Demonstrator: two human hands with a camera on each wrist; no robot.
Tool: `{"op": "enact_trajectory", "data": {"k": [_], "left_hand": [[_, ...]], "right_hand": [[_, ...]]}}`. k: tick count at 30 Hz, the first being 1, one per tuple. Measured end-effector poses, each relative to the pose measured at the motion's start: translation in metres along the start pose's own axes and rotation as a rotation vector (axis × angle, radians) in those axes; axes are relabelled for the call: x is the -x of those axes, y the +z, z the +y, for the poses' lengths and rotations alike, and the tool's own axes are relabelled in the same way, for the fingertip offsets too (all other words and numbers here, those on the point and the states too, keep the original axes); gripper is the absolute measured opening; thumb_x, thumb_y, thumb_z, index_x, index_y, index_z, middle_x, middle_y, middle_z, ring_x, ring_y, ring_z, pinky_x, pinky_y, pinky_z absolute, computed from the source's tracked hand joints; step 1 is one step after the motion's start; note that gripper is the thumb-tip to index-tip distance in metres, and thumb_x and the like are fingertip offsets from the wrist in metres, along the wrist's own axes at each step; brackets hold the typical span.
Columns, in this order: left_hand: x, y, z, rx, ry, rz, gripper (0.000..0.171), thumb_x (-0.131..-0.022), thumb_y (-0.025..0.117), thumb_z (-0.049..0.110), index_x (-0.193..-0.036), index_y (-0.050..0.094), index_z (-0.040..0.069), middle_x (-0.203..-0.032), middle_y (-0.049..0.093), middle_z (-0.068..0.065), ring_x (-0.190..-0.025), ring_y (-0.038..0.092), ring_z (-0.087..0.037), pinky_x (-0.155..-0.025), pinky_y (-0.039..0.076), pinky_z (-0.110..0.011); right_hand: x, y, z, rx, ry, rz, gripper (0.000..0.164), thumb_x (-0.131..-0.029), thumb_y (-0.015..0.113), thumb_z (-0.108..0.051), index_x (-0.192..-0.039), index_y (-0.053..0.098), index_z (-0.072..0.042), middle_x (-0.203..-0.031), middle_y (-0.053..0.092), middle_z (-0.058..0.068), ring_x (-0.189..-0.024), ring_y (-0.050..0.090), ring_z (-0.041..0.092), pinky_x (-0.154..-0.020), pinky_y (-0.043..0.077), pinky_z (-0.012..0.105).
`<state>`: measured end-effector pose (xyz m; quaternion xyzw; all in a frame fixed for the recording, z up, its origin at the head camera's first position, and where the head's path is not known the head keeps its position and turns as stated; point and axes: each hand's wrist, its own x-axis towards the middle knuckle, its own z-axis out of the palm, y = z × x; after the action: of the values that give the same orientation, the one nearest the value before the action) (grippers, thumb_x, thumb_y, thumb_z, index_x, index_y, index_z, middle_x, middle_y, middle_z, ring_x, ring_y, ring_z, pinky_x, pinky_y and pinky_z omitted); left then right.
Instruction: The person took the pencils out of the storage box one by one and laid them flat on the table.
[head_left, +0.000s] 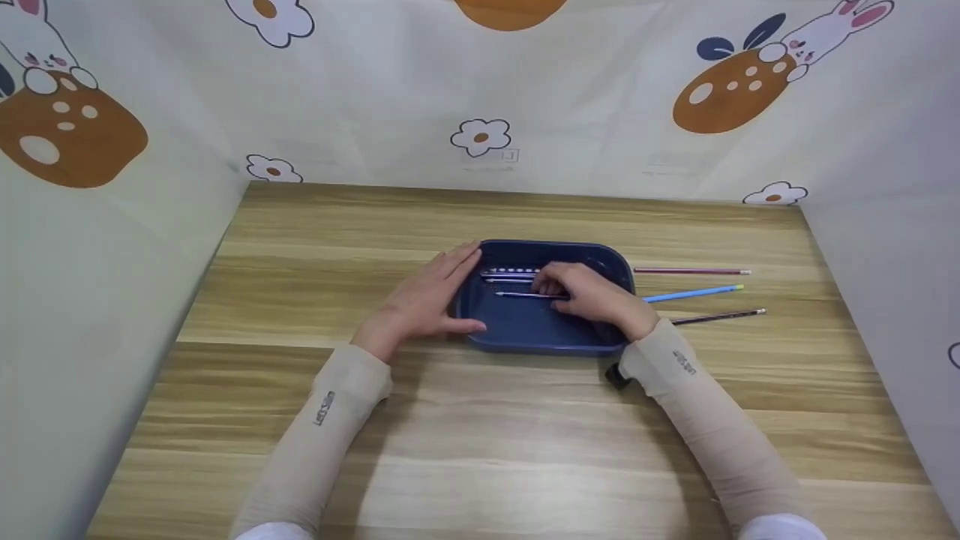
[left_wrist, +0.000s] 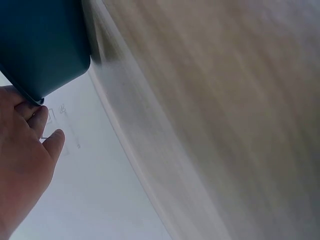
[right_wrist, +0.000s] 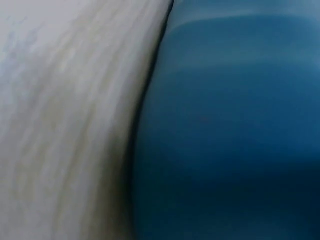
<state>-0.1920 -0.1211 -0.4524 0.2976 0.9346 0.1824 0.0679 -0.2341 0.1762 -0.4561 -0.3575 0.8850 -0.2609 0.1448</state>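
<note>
A dark blue rectangular tray (head_left: 551,349) lies on the table. At its left end is my left hand (head_left: 424,300), fingers extended along the rim and thumb apart at the near left corner. The left wrist view shows that hand's fingertips (left_wrist: 39,120) at the tray rim (left_wrist: 37,101). My right hand (head_left: 589,292) reaches inside the tray with bent fingers, pinching a pencil (head_left: 521,295) whose pointed end faces left. Several more pencils (head_left: 506,276) lie behind it in the tray, their right ends hidden by this hand. In the right wrist view only the tray (right_wrist: 225,125) and table show.
Right of the tray lie a reddish pencil (head_left: 690,271), a bright blue pencil (head_left: 694,293) and a dark pencil (head_left: 720,317). A small black object (head_left: 617,376) shows under the right wrist. Patterned fabric walls (head_left: 375,112) border the wooden table (head_left: 480,465) at back and sides.
</note>
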Motion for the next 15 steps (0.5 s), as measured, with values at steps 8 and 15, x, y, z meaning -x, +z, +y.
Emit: {"op": "enact_trajectory", "data": {"k": [8,15], "left_hand": [[0.0002,-0.0002,0.0010,-0.004,-0.009,-0.003,0.113,-0.080,0.068,0.069,-0.161,0.012,0.012,-0.170,0.008,-0.002,-0.157,0.012,-0.020,-0.130,0.011,-0.040],[0.0010,-0.0013,0.0012,0.000,0.010,0.007,0.113,-0.081,0.067,0.070,-0.161,0.012,0.011,-0.170,0.008,-0.002,-0.157,0.012,-0.021,-0.130,0.011,-0.039]], "right_hand": [[0.0018,0.0019,-0.0001,0.024,-0.050,-0.056,0.026,-0.081,0.060,0.010,-0.100,0.068,-0.006,-0.092,0.067,0.008,-0.084,0.061,0.018,-0.075,0.054,0.032],[0.0025,0.0007,-0.0009,-0.040,-0.065,-0.074,0.024,-0.081,0.062,0.007,-0.099,0.070,-0.006,-0.095,0.070,0.007,-0.086,0.063,0.018,-0.078,0.056,0.031]]}}
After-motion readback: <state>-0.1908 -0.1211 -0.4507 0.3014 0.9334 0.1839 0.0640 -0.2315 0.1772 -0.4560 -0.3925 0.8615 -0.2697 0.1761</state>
